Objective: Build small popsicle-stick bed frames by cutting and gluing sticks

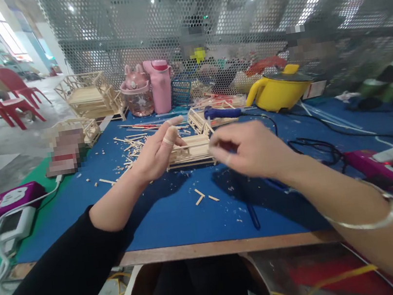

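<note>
A: Nearest the camera, lower left: one black sleeve (61, 281), leading up to the left hand (158, 150). Lower right: a bare forearm (307, 175) with a pale bangle (367, 226). Where is the workpiece

B: The wooden stick frame (193, 152) rests on the blue mat (177, 219), between the hands. A second stick piece (196, 121) stands just behind it, a blue glue gun (224, 112) beside that piece

A: State of the hands

B: Apart from each other, one at either end of the frame. Left: thumb raised, a pale wrap (168, 142) around it, lower fingers at the frame's left end – whether they press on it cannot be told. The right hand (250, 149) has its fingertips drawn close at the right end, blurred; whether a stick is pinched there cannot be told

A: Assessment of handling

B: Sticks this thin would probably flex, so light pressure is advised. The left hand would serve best as a low, steady backstop, the right fingertips working squarely, without twisting. Three short offcuts (199, 196) lie in front and loose sticks (132, 149) to the left; these should be kept from under the base. The glue gun sits near the right hand – if hot, its nozzle (208, 115) deserves clearance
</note>
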Tool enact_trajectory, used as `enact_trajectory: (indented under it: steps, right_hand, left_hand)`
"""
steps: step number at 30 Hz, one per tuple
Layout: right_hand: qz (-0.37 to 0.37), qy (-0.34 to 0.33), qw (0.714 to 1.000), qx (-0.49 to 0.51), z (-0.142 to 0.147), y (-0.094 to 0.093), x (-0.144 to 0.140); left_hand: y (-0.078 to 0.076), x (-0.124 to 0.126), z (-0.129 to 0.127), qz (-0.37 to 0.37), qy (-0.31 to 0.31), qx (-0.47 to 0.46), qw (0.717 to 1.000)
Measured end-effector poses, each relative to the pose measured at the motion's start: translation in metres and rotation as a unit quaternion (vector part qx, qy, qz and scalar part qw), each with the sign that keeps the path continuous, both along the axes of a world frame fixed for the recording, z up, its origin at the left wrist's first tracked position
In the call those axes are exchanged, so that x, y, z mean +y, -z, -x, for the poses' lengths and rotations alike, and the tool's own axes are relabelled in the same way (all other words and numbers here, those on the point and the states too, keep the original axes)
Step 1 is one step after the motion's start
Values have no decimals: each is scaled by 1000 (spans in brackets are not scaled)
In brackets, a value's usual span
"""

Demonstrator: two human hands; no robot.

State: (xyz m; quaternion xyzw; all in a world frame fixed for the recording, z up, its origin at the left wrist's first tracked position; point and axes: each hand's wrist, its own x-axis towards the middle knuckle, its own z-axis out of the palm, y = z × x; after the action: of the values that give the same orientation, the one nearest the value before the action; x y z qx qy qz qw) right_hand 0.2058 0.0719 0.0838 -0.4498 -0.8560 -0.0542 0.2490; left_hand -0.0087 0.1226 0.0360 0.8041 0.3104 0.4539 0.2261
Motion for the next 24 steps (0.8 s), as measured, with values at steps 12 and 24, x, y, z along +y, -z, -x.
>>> enact_trajectory:
  steps: [12,24]
  right_hand:
    - [182,-69,979,-65,5,34,-47]
    - [151,-73,986,10,17,33,-28]
  left_hand:
    - [3,-1,-3,16,-1,-21,1000]
    - [2,-2,-4,39,5,-33,999]
